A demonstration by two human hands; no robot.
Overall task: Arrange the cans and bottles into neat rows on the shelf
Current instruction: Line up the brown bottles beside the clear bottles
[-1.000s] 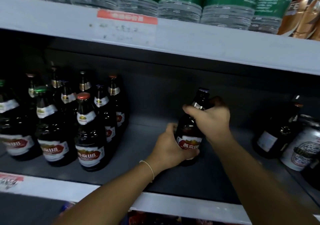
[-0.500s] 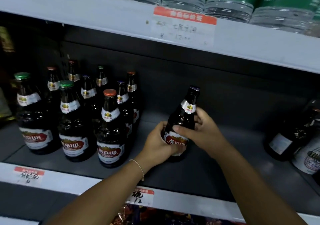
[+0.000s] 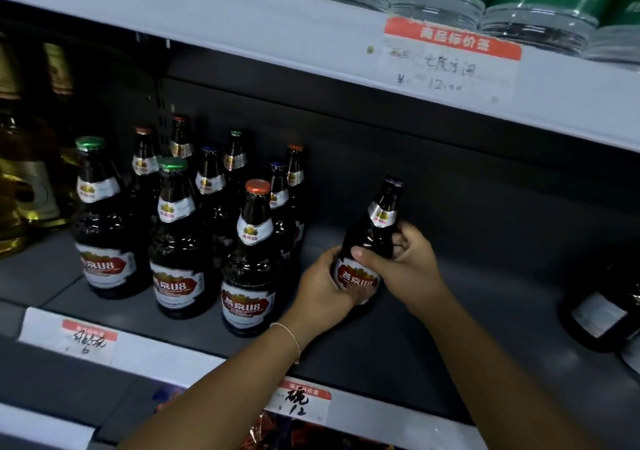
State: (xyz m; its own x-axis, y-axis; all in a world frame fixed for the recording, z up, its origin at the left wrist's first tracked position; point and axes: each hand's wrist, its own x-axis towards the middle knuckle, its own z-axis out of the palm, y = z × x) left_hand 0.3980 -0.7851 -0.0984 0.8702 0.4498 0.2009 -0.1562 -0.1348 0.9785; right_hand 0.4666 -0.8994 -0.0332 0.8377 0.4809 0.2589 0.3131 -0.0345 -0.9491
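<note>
Right hand (image 3: 412, 269) has dropped from neck to shoulder; both hands grasp the tilted bottle (image 3: 370, 241). Left hand (image 3: 325, 286) cups the base. Risk: knocking the neighbouring row (image 3: 249, 259).

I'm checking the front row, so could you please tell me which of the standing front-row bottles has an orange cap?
The rightmost front bottle, nearest the left hand; the other two front bottles have green caps.

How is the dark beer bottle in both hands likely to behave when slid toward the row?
The held bottle looks like glass, so probably rigid, fairly heavy and breakable. Tall and narrow-necked, it already leans, so it may tip if pushed high. The left hand grips the label and the right hand the shoulder, which should steady it.
</note>
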